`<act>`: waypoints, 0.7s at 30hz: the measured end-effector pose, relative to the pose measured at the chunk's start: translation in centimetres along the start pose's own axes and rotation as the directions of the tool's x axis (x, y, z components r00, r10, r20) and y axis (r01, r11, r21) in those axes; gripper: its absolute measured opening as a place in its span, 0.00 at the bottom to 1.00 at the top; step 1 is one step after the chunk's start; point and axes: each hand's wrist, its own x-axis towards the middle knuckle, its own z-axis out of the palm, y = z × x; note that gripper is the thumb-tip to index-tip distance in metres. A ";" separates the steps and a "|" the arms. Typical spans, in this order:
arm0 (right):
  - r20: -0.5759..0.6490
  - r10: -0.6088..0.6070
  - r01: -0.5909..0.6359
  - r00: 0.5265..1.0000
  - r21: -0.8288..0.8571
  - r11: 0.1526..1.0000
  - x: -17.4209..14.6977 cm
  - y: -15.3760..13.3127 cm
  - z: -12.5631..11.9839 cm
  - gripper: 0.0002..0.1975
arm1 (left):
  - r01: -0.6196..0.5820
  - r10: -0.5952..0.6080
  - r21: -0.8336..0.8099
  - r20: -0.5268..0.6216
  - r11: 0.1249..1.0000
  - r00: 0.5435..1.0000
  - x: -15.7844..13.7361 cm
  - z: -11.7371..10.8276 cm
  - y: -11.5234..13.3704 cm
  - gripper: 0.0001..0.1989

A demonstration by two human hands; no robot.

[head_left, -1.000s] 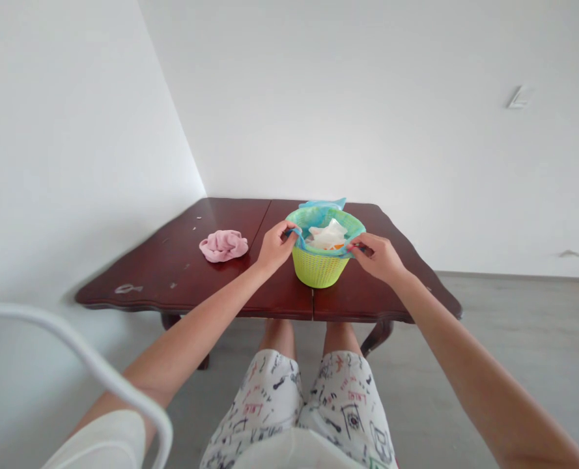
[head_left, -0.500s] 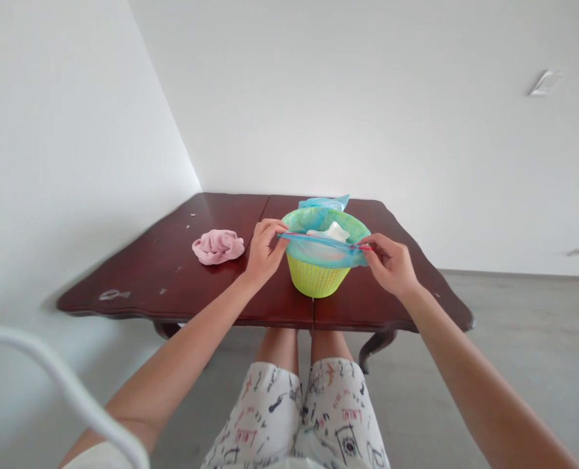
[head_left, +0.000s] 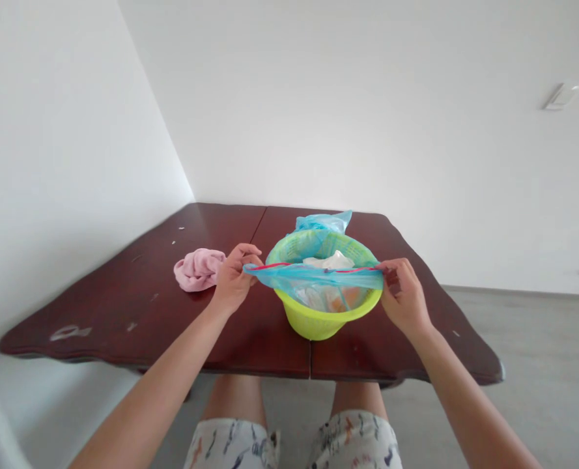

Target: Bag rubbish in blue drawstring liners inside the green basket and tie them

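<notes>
A translucent blue plastic bag (head_left: 313, 277) with a red drawstring (head_left: 271, 266) in its edge is stretched across a yellow-green perforated basket (head_left: 313, 326). My left hand (head_left: 235, 277) pinches one end of that edge, left of the basket. At the basket's right side, my right hand (head_left: 405, 292) is closed on the other end. White crumpled waste (head_left: 335, 260) lies inside the basket, along with something orange-brown that I see only dimly through the plastic. More of the blue plastic hangs over the basket's far rim onto the table.
The basket stands on a dark red-brown wooden table (head_left: 357, 355) with a wavy edge. A bunched pink cloth (head_left: 198, 268) lies by my left hand. White walls rise behind and to the left; a switch (head_left: 563, 96) is on the far wall.
My hands have moved apart, pulling the bag's near edge wider and away from the near rim, so that rim now shows. The view has come closer to the table.
</notes>
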 end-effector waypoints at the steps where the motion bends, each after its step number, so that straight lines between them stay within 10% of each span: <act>1: 0.001 0.002 -0.002 1.000 -0.005 1.000 0.0 0.2 0.1 0.14 | -0.003 0.003 0.026 -0.002 1.000 1.000 -0.2 -0.2 -0.1 0.33; 11: -0.086 0.232 -0.214 0.969 0.177 0.961 1.3 3.7 2.6 0.10 | -0.259 0.273 0.332 0.004 0.907 0.962 4.5 -2.1 -0.3 0.27; 21: -0.166 0.432 -0.252 0.886 0.610 0.751 11.7 4.9 4.3 0.18 | -0.397 0.431 0.244 -0.103 0.885 0.897 12.8 3.3 4.6 0.22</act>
